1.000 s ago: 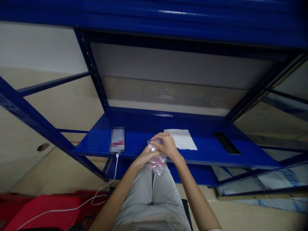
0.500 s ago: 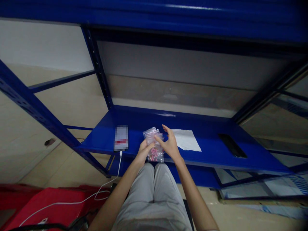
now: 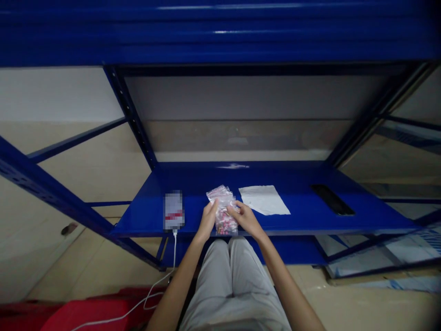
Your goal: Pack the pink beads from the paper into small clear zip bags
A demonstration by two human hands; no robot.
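Several clear zip-lock bags are fanned together over the front edge of the blue shelf, with small pink pieces, bead-like, in the lower part. My left hand grips their left side, thumb on top. On the right side, my right hand is closed on the same bags, its thumb pressed to the front one. The fingers beneath the bags are hidden. A white sheet of paper lies just beyond my right hand.
On the blue shelf, a phone-like device with a blurred screen trails a white cable over the front edge. A black phone-like object lies at the right. Blue uprights frame the sides. A red stool-like surface stands lower left.
My right hand has come down from raised, spread fingers to grip the right side of the bags. The head view has shifted slightly and levelled.
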